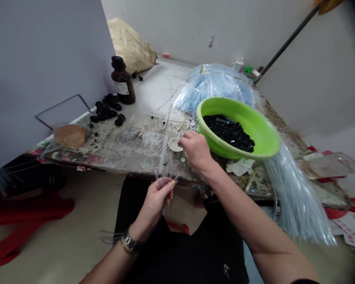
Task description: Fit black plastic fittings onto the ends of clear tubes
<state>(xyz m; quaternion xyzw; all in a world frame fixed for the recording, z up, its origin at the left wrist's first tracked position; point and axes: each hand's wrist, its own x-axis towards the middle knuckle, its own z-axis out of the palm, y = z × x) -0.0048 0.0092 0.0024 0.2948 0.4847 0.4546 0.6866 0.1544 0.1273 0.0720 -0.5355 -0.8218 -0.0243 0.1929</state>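
Observation:
My left hand (157, 199) is closed around a few thin clear plastic tubes (165, 172), whose ends stick up past the thumb at the table's front edge. At the small white dish (173, 145), my right hand (197, 150) has its fingers drawn together over the right rim. Whatever those fingertips hold, if anything, is hidden. Just right of that hand stands a bright green basin (264, 130) with many small black pieces (229, 132) in it.
Behind the basin lies a large bundle of clear tubes (215, 85); another tube bundle (298, 197) hangs over the front right edge. A brown bottle (124, 85), black rubbery pieces (106, 108) and a round tan block (70, 135) stand left on the stained table (121, 146).

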